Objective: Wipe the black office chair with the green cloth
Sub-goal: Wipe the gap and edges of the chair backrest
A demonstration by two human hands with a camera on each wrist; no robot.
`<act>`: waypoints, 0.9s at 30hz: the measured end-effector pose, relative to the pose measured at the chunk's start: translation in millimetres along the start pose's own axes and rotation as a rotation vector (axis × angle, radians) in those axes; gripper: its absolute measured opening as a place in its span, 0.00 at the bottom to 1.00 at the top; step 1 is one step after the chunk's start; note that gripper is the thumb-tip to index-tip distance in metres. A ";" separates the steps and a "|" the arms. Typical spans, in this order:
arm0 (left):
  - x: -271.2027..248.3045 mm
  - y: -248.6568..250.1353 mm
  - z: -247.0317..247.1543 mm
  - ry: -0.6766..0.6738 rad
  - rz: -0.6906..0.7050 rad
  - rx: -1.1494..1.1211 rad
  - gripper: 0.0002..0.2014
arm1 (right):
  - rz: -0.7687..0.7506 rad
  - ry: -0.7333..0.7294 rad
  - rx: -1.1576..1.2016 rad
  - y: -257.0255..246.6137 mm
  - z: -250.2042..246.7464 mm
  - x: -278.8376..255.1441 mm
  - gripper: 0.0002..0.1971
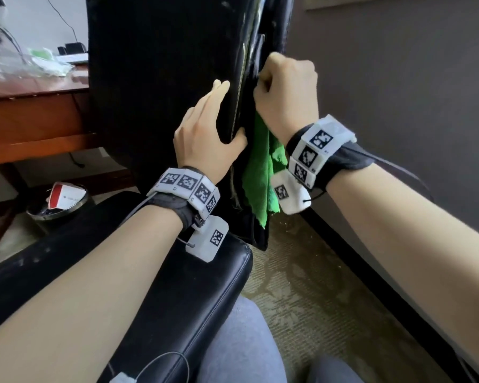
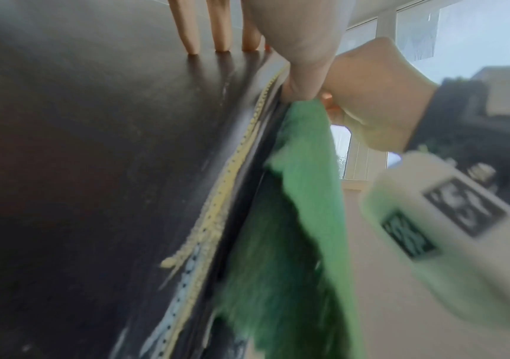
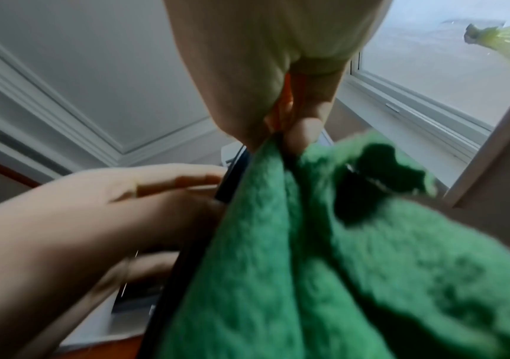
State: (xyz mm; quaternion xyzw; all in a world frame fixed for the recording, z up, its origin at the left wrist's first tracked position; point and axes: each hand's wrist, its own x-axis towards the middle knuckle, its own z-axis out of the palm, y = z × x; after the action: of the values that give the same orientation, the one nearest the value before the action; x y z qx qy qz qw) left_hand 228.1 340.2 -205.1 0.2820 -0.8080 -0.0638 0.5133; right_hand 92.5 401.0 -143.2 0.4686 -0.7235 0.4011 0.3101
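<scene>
head view: green cloth (image 1: pixel 260 172) hangs lengthwise, pointing down.

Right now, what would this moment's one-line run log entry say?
left hand: holds black office chair back edge | right hand: grips green cloth at the seam | cloth tail: hangs free | stage: wiping

Black chair (image 1: pixel 155 78) — cream seam (image 2: pixel 216 211), green cloth (image 1: pixel 260 172), red-brown desk (image 1: pixel 33 120)

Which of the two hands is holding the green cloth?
The right hand, fisted round the green cloth, which hangs below it beside the edge of the black office chair. The left hand holds no cloth; it grips that edge.
</scene>
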 end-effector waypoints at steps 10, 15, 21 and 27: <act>-1.5 1.2 -1.0 0.024 0.005 0.003 0.34 | -0.013 0.109 -0.082 -16.1 -24.2 63.5 0.10; -1.7 0.5 0.3 0.019 0.003 -0.003 0.33 | -0.036 0.040 -0.145 -14.5 -21.0 50.0 0.14; 0.0 0.0 2.9 0.008 -0.021 0.029 0.33 | -0.103 -0.094 -0.177 -11.2 -19.6 4.7 0.08; 2.3 -0.1 3.8 0.005 -0.015 0.073 0.33 | -0.077 -0.238 -0.232 -8.6 -6.4 -33.4 0.36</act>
State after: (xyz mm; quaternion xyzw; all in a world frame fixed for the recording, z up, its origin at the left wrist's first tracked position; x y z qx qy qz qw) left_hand 224.2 338.2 -205.1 0.3067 -0.8062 -0.0376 0.5045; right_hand 113.3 418.9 -165.1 0.5011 -0.7780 0.2443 0.2896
